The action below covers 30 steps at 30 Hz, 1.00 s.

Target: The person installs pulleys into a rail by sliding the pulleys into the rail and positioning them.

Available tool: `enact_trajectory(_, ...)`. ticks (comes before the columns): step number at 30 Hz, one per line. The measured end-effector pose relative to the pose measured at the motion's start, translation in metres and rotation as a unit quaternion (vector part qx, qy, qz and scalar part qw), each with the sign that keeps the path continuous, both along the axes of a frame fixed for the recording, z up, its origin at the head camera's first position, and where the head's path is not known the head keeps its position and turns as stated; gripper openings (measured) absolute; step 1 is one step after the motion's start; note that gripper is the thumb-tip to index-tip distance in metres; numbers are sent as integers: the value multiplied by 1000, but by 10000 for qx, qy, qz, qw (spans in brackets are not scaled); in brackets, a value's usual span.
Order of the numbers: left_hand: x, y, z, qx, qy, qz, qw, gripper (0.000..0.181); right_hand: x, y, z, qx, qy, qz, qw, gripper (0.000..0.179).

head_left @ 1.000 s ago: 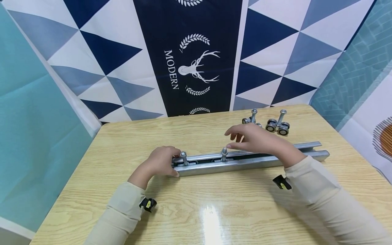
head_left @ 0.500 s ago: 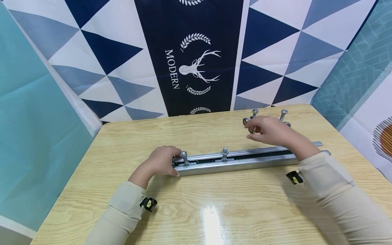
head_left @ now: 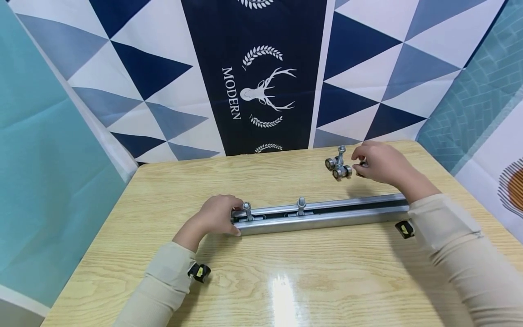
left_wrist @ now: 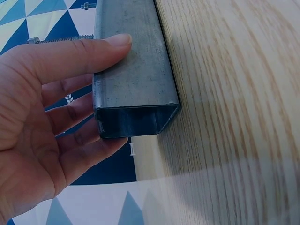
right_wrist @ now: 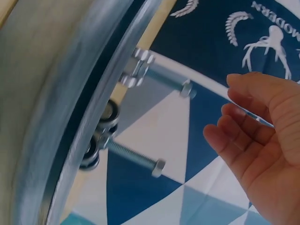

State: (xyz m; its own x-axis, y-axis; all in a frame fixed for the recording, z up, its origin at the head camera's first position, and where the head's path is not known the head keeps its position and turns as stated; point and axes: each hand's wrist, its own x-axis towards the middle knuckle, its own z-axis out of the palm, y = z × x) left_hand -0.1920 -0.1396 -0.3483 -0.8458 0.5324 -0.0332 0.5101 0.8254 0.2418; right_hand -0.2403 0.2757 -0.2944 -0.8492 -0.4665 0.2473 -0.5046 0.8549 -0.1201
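Observation:
A long silver metal channel rail [head_left: 339, 222] lies across the table, slot upward. My left hand [head_left: 212, 215] grips its left end; in the left wrist view the thumb lies along the side wall and the other fingers reach over the slotted side. Two bolts [head_left: 247, 211] stand up out of the slot, one beside my left fingers, the other near mid-rail. Behind the rail is a wheeled trolley with an upright bolt [head_left: 340, 159]. My right hand [head_left: 384, 164] hovers over a second such trolley [right_wrist: 104, 139], loosely curved fingers holding nothing; the head view mostly hides that trolley behind the hand.
The wooden table [head_left: 245, 281] ends at the back against a patterned cloth [head_left: 163, 81] with triangles and a deer print. Teal cloth [head_left: 49, 159] hangs at the left side. My right forearm crosses over the rail's right end, hiding it.
My right hand has moved right and back, from above the mid-rail bolt past the first trolley to the second one. My left hand has stayed on the rail's end.

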Motion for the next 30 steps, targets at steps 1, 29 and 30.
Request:
enact_trajectory(1,0,0,0,-3,1,5,10000,63,-2,2,1,40,15,-26,10000,15)
enact_trajectory(29,0,-1,-1,-13,60,-13,10000,62,-50,42,-13,683,-346,-1395,9872,33)
enact_trajectory(30,0,-1,-1,-10,53,-9,10000,62,-51,43,-13,705,-417,-1426,9864,33)
